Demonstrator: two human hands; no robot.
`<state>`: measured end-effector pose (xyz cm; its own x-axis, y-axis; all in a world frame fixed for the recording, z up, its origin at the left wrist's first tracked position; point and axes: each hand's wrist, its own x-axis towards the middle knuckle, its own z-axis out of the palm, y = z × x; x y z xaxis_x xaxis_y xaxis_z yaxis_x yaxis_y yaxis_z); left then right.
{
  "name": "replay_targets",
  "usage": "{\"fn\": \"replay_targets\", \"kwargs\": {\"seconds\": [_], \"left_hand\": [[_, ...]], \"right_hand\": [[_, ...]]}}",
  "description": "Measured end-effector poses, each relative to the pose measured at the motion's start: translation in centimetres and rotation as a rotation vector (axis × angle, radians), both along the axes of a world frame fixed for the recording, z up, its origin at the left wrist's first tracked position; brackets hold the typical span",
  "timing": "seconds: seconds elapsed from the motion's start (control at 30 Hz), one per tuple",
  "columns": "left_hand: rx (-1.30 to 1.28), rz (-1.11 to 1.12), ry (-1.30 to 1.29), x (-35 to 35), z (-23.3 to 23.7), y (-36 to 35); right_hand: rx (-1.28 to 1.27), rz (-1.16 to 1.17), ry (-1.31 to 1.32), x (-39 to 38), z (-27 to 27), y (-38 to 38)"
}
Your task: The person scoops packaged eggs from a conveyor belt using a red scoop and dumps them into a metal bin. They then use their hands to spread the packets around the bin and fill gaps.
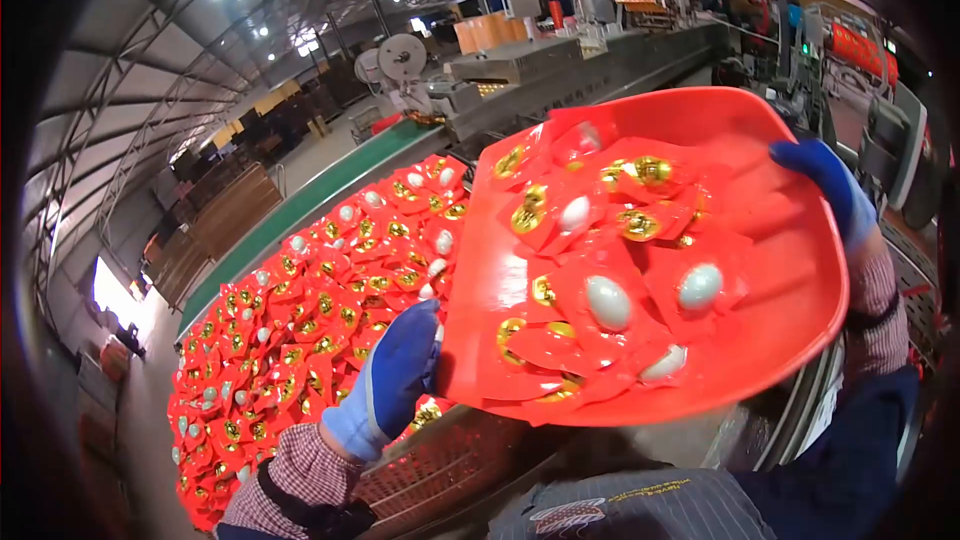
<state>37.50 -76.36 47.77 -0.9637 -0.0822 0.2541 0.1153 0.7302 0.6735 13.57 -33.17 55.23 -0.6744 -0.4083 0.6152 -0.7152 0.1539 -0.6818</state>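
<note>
Right of centre, red tray (785, 275) is gripped by curled left hand (393, 372) and curled right hand (828, 185); egg packets (607, 302) held inside.

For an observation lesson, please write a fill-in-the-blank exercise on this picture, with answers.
1. The glove on the left hand is coloured ____.
2. In the picture, the larger pile of packets lies to the ____ of the scoop.
3. The belt beyond the pile is coloured ____.

Answers: blue; left; green.
</note>
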Motion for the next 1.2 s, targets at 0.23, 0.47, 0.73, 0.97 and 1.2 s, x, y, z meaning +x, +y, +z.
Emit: {"fn": "replay_targets", "kwargs": {"seconds": [0.23,0.47,0.73,0.97,1.2], "left_hand": [[0.914,0.27,-0.37,-6.5,-6.4,-11.7],[0.394,0.67,-0.047,-13.3,-18.0,-19.5],[-0.398,0.593,-0.54,-11.9,-4.9,-14.3],[-0.621,0.55,-0.494,-24.0,-10.0,-13.6],[-0.744,0.45,-0.686,-25.3,-9.3,-9.4]], "right_hand": [[0.399,0.036,-0.432,-13.6,6.9,-22.7],[0.437,0.219,-0.369,-11.1,12.5,-34.7],[0.527,-0.109,0.017,-18.7,13.9,-24.7],[0.384,0.132,1.021,-29.3,1.6,-7.4],[-0.669,0.298,-1.144,-26.0,-19.4,-2.9]]}}
